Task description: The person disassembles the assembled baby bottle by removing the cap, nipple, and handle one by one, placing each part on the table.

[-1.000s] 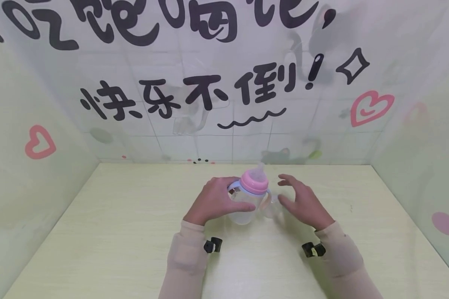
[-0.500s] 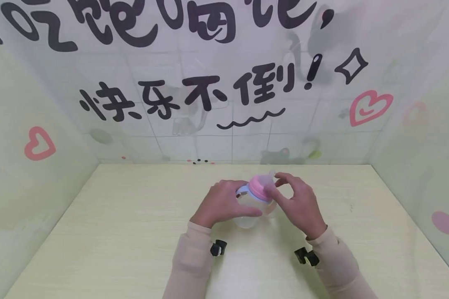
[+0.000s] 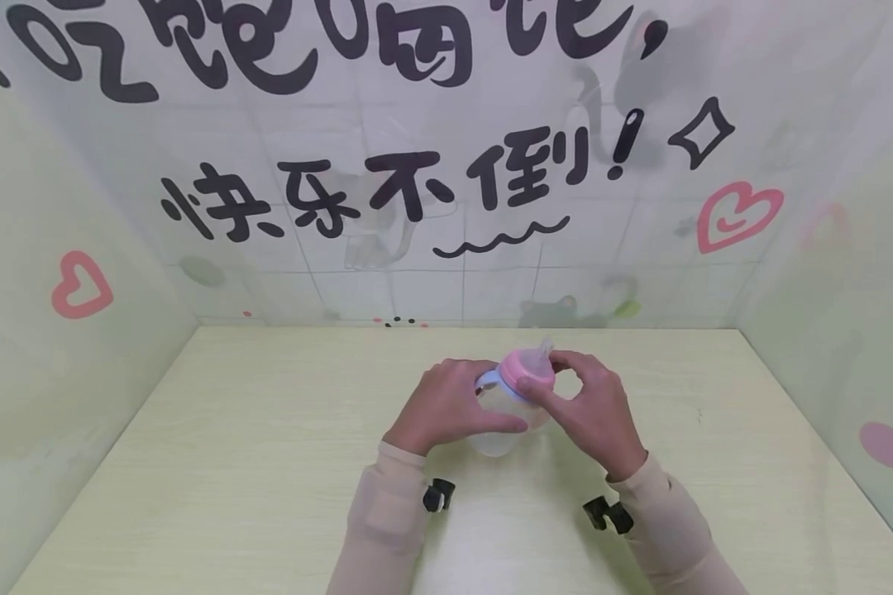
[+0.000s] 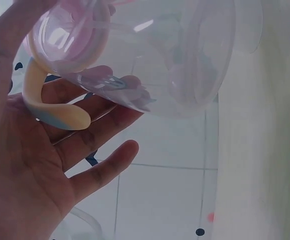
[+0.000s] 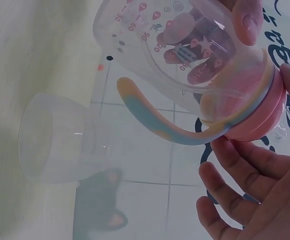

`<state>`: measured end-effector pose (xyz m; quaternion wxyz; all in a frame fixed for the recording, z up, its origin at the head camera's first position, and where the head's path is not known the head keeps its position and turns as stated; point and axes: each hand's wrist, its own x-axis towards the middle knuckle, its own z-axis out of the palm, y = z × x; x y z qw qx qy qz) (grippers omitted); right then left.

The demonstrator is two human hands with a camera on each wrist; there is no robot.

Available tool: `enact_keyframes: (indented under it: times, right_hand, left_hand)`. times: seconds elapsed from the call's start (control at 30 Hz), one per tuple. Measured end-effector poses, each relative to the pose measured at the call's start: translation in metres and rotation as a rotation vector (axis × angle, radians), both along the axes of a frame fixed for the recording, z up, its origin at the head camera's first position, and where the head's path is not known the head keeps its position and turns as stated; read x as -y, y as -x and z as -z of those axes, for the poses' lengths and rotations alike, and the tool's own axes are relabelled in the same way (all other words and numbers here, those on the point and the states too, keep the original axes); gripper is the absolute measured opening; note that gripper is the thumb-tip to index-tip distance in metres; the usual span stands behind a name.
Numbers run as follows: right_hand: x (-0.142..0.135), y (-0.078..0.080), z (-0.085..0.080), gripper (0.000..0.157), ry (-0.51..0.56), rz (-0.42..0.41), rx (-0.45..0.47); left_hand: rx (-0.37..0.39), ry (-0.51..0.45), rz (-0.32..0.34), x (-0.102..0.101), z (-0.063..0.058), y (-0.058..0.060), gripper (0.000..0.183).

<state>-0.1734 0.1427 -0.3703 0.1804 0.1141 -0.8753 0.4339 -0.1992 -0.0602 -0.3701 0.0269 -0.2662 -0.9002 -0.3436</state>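
Note:
A clear baby bottle [image 3: 494,444] with a pink screw ring [image 3: 519,365] and a clear teat [image 3: 545,354] leans to the right. My left hand [image 3: 446,406] grips the bottle's body, thumb in front and fingers behind. With thumb and fingers, my right hand [image 3: 591,405] pinches the pink ring at its right side. The right wrist view shows a curved, pastel handle [image 5: 152,120] and red measuring marks on the bottle. The other handle [image 4: 55,115] lies near the left palm in the left wrist view.
A clear dome-shaped cover [image 5: 55,140] stands on the pale wooden tabletop [image 3: 231,463], seen in the right wrist view beyond the bottle. Printed, translucent walls [image 3: 454,281] close off the table at the back and both sides.
My right hand has come in from the right and taken hold of the pink ring. The left hand has moved slightly right with the bottle, which now leans more to the right.

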Motion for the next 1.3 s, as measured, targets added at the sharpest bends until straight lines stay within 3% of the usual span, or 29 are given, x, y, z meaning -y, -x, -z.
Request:
enact_keyframes:
  times: [0.4, 0.9, 1.3]
  right_hand:
    - [-0.004, -0.001, -0.003, 0.042, 0.054, -0.128, -0.033]
    - [-0.014, -0.003, -0.015, 0.035, 0.187, -0.439, 0.002]
    - [-0.016, -0.001, -0.013, 0.038, 0.234, -0.532, 0.021]
  left_hand:
    - [-0.017, -0.046, 0.038, 0.000, -0.001, -0.001, 0.044]
    - [0.057, -0.210, 0.211, -0.002, -0.005, -0.004, 0.044]
    - [0.066, -0.214, 0.229, -0.002, -0.005, -0.004, 0.045]
